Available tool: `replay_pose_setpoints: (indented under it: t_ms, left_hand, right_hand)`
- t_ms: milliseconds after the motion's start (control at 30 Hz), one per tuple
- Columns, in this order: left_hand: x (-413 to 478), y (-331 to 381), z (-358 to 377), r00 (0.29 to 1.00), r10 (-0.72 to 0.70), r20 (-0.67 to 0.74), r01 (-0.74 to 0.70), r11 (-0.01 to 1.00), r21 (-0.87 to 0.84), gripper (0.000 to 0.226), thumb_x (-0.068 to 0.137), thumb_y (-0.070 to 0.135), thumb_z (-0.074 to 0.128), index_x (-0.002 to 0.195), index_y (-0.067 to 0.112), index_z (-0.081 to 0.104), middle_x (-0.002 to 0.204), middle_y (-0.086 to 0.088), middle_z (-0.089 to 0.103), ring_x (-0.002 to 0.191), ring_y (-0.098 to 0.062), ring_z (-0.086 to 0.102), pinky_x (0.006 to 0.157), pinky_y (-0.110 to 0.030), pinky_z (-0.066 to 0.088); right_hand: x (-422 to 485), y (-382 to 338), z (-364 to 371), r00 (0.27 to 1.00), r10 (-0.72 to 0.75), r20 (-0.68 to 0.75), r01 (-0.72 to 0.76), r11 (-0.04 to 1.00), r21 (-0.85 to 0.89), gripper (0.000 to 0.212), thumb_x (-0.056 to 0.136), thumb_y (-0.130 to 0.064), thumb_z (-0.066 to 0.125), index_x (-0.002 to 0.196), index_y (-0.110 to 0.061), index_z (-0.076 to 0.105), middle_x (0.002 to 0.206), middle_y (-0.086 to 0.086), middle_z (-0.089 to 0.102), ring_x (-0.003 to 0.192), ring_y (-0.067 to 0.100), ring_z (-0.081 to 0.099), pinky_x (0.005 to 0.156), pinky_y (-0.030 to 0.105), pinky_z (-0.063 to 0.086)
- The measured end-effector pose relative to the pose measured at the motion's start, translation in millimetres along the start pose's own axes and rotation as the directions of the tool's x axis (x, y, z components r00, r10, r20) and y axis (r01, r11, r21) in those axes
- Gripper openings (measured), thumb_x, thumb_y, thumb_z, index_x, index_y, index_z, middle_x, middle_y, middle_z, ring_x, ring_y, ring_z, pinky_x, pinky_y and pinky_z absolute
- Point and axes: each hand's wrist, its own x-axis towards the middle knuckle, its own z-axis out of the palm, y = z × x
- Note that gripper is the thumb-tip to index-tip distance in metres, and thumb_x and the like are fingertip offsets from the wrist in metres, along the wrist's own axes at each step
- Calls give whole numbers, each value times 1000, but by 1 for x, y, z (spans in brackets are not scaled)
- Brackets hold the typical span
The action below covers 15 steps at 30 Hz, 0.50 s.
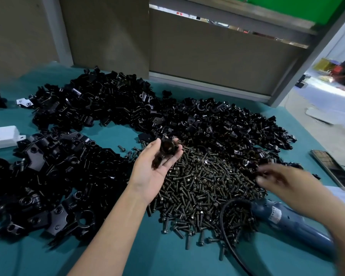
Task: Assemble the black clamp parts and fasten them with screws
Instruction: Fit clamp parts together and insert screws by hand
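My left hand (155, 168) is palm up over the left edge of a wide heap of dark screws (203, 184). A black clamp part (167, 151) lies across its fingers, which look only loosely bent. My right hand (279, 182) is blurred by motion at the right side of the screw heap, fingertips pointing left and down; whether it holds anything is unclear. Heaps of black clamp parts lie on the teal table: one at the back (108, 104), one at back right (237, 126), and larger bracket pieces at the left (48, 176).
A blue power screwdriver (287, 220) lies under my right forearm, its black cable (225, 228) looping over the screws. A white box (2, 136) sits at the left edge, a phone (335, 170) at the right edge. Brown panels (207, 52) stand behind the table.
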Motion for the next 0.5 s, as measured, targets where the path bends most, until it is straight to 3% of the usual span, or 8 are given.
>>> replay_pose_setpoints:
  t_ms: [33,133,233,300,367,433,500]
  left_hand:
    - [1,0,0,1000,-1,-7,0,1000,-19,49,83,16,64,123,-10,54,117,-28,69,109,-38,69,93,-46,57]
    - [5,0,-3,998,64,22,-65,996,54,39,79,9,67,115,-4,58,109,-19,74,107,-31,71,92,-40,58]
    - [7,-1,-7,990,131,56,-139,971,193,35,74,2,70,108,0,60,99,-10,75,102,-26,72,88,-32,58]
    - [8,-1,-9,986,152,64,-163,956,244,38,71,1,72,108,3,61,98,-8,75,100,-24,72,87,-29,58]
    - [8,-1,-10,985,161,66,-173,946,275,42,70,3,73,110,5,62,97,-7,76,99,-24,72,86,-28,58]
    - [6,-2,-9,984,163,70,-176,937,301,50,69,4,75,116,8,61,96,-5,77,100,-24,73,86,-28,58]
    - [5,-2,-7,984,159,76,-175,934,312,58,68,4,76,123,12,60,96,-6,77,100,-25,73,86,-28,58]
  right_hand:
    - [-12,21,0,992,66,104,-53,991,-120,78,68,-83,36,132,-39,47,82,-19,53,67,-5,56,62,16,43]
    - [-46,72,14,935,222,276,-121,932,-340,109,44,-107,12,136,-49,13,102,-17,46,94,2,51,88,24,46]
    - [-64,96,40,892,327,313,-175,887,-428,145,18,-109,-10,145,-40,-2,136,-13,44,123,7,46,104,22,37]
    - [-68,98,47,900,363,241,-300,917,-261,142,21,-112,7,144,-40,16,139,-3,52,125,17,53,101,30,43]
    - [-76,96,50,923,335,188,-324,942,-84,118,33,-108,38,133,-48,27,121,6,65,113,29,62,94,40,49]
    - [-77,88,48,954,252,162,-261,965,37,102,46,-86,67,133,-51,25,120,10,66,114,33,63,98,48,49]
    - [-77,75,44,970,221,102,-226,973,37,96,51,-62,79,131,-52,27,130,7,64,118,31,62,101,48,49]
